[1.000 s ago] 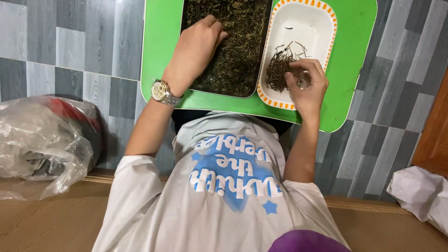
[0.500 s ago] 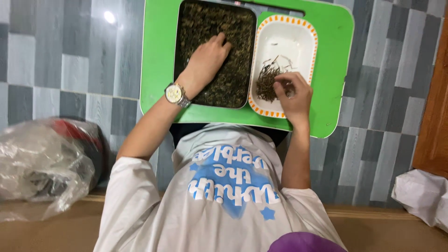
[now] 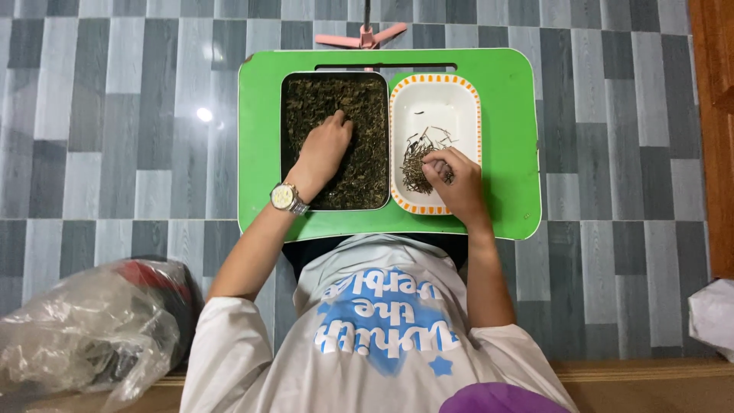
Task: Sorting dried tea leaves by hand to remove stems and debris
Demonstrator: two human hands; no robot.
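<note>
- left hand [image 3: 325,149] lies loose, fingers spread on dried leaves in the dark tray [image 3: 289,138], frame centre
- right hand [image 3: 457,180] pinches stems in the white dish [image 3: 451,99]
- green counter [image 3: 260,138] has bare margins all round

Beyond the hands, at the far edge of the green table, stands a pink tripod base [image 3: 372,37] on a floor of grey plank tiles [image 3: 115,115]. Well to the left and nearer than the hands lies a crumpled clear plastic bag [image 3: 84,336]. A brown wooden panel [image 3: 715,115] runs far right, with a white bag [image 3: 715,317] below it.
</note>
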